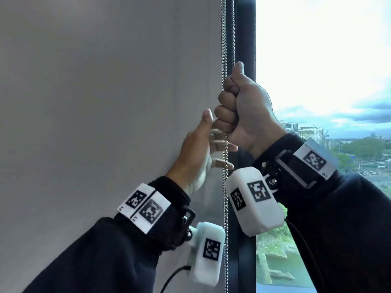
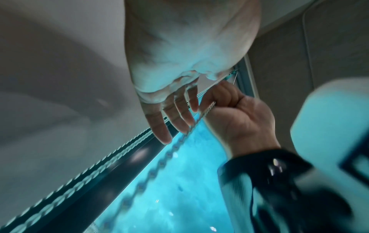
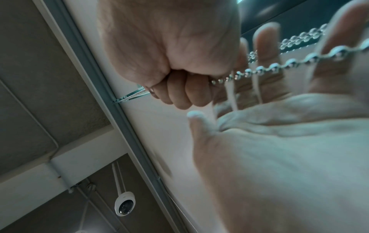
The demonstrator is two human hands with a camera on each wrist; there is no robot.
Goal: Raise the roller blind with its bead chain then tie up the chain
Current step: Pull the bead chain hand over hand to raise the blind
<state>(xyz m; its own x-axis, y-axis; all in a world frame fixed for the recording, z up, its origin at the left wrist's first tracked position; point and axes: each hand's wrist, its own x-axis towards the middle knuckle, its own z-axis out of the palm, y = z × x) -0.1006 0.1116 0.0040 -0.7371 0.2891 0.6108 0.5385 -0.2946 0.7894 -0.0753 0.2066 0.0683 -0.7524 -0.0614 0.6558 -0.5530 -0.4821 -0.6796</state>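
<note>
The grey roller blind (image 1: 105, 102) hangs down and fills the left of the head view. Its metal bead chain (image 1: 226, 218) runs vertically along the blind's right edge, with two strands showing above my hands. My right hand (image 1: 230, 106) grips the chain in a fist, thumb pointing up. Just below it, my left hand (image 1: 218, 140) is open with fingers spread, and the chain crosses in front of its fingers. In the right wrist view the chain (image 3: 289, 64) leaves the fist (image 3: 169, 63) and passes over the open left palm (image 3: 279, 134).
A dark window frame (image 1: 245, 39) stands directly right of the chain, with bright glass (image 1: 317, 81) showing sky and city beyond. White wrist cameras (image 1: 254, 199) hang under both forearms close to the chain. A dome camera (image 3: 123, 206) hangs from the ceiling.
</note>
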